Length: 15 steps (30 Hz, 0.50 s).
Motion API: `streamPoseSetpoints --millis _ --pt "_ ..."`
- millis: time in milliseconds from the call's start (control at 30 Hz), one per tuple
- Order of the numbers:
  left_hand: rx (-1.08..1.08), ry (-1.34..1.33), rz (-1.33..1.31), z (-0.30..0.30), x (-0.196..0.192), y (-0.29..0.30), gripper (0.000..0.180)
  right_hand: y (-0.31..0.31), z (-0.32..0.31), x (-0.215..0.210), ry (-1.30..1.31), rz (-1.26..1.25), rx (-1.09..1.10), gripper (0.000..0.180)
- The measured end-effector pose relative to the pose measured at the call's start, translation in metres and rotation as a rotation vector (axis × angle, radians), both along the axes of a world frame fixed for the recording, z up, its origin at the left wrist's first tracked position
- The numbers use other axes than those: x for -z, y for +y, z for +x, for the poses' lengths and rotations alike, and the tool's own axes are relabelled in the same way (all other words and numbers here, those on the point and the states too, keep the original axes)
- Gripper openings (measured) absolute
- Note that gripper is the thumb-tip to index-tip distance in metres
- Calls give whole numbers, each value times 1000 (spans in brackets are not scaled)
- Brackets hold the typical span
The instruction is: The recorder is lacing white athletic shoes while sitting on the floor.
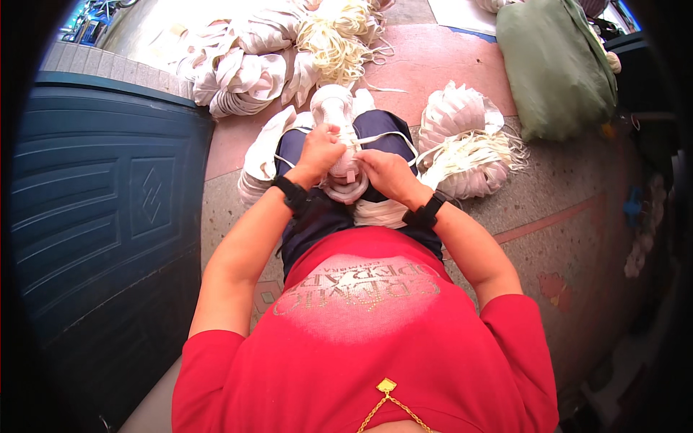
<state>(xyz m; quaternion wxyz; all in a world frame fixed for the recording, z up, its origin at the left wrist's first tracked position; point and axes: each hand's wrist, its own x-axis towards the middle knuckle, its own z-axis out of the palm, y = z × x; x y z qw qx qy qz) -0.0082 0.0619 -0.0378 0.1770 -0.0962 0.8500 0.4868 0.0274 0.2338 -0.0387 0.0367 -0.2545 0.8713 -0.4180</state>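
A white shoe upper point(336, 108) lies lengthwise over my lap, its rounded end away from me and a small pink tab near my end. My left hand point(319, 155) is closed at its left edge, fingers curled against it. On the other side my right hand point(393, 175) pinches at the lace holes, apparently on a thin white shoelace point(382, 136); the fingertips are too small to make out fully. That lace loops out to the right over my dark trousers, and another white strand bends out on the left. Black bands circle both wrists.
A bundle of white uppers point(458, 119) with cream laces point(473, 155) lies right of my knees. More uppers point(249, 72) and laces point(336, 47) are heaped ahead. A green sack point(556, 68) stands far right. A dark blue panelled door point(108, 187) borders the left.
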Motion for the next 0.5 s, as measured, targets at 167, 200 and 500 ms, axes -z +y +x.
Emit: streamPoseSetpoints --millis 167,200,500 --pt "-142 -213 487 1 -6 -15 38 -10 -18 -5 -465 -281 270 23" --pt "-134 -229 506 0 -9 -14 38 -14 -21 -9 -504 -304 287 24" --pt "442 209 -396 3 -18 -17 40 -23 -37 15 -647 -509 452 20"
